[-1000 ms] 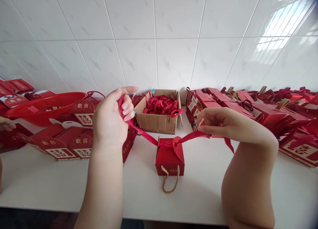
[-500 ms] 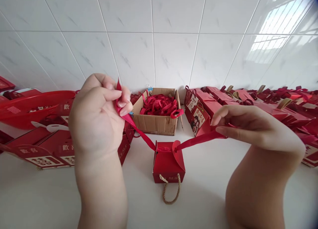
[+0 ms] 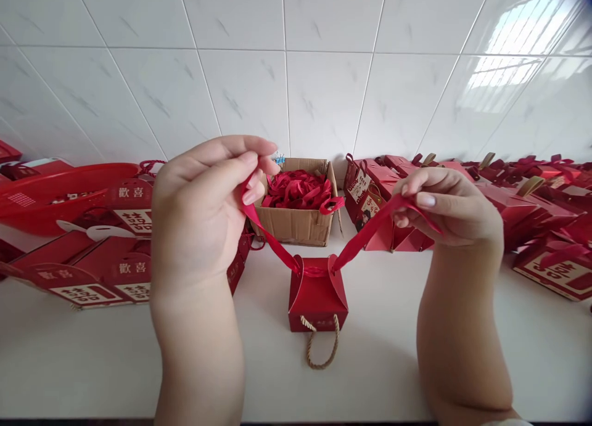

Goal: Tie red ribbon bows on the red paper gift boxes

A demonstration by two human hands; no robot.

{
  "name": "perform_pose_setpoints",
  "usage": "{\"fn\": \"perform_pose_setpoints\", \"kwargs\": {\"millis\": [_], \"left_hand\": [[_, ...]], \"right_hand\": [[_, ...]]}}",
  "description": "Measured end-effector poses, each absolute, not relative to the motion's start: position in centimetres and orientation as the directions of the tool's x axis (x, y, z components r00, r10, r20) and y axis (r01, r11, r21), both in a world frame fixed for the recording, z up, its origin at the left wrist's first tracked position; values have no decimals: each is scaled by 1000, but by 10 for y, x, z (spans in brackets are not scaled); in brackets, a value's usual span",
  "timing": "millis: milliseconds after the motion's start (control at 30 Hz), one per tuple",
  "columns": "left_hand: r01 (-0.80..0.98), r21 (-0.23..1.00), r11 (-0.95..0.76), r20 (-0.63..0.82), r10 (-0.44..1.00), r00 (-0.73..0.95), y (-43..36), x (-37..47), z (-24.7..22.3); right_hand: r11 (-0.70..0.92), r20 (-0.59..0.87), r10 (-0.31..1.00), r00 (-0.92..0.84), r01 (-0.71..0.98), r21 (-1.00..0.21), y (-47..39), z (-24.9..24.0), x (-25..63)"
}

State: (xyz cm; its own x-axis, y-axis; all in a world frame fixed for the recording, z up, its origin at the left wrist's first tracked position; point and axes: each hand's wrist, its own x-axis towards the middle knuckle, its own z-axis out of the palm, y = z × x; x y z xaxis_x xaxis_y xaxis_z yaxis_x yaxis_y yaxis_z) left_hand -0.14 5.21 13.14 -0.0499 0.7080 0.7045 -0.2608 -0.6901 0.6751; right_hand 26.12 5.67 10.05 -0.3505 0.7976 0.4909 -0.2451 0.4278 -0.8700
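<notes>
"Left hand (image 3: 198, 219) and right hand (image 3: 456, 207) each pinch the red ribbon (image 3: 365, 238). Slippery?"

"Looks soft and slidey. Pinch near its ends. The gift box (image 3: 318, 296), between them on the surface (image 3: 370, 364), looks light, stiff, but squashable."

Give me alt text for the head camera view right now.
Two bare hands, left and right, hold the ends of a red ribbon threaded through a small red box. Behind it sits a cardboard box of ribbons, with more red boxes either side.
</notes>
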Motion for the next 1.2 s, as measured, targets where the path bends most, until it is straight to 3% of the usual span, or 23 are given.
{"fn": "perform_pose_setpoints", "kwargs": {"millis": [133,300,500,700,900,1200], "left_hand": [[-221,671,-708,726,688,3,51,-1,129],[-169,647,-743,761,644,81,47,0,128],[-54,536,-842,844,534,56,48,3,125],[86,546,-833,838,544,-45,55,5,124],[-8,559,-829,815,551,-180,61,4,123],[145,498,-855,866,481,-136,57,12,118]], "right_hand": [[387,464,814,-349,-270,-882,61,100,256],[412,451,863,-226,-200,-889,62,101,247],[506,532,846,-43,-248,-826,54,103,232],[588,567,809,157,-173,-790,45,106,206],[621,594,775,214,-86,-779,45,109,188],[668,645,732,218,-44,-743,44,110,184]]}}
